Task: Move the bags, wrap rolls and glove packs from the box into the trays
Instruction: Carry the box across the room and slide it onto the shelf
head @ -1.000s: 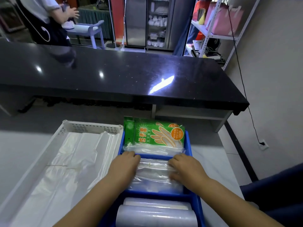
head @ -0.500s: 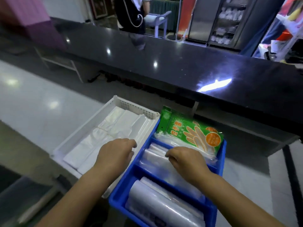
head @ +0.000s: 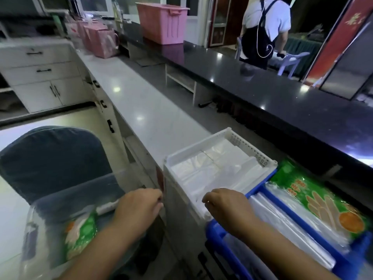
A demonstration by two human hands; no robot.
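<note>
Glove pack (head: 80, 237) blurred in clear box (head: 40, 229); both hands (head: 139, 209) (head: 224, 207) loosely curled, empty.

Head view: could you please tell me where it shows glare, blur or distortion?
Head view: ceiling lights glare off the black counter and white worktop; the clear box and blue tray near the bottom edge are smeared; the wide lens bends the counter edges.

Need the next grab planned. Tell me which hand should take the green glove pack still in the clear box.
Left. The left hand already hovers over the clear box holding the green glove pack; the right hand hangs above the white tray.
</note>
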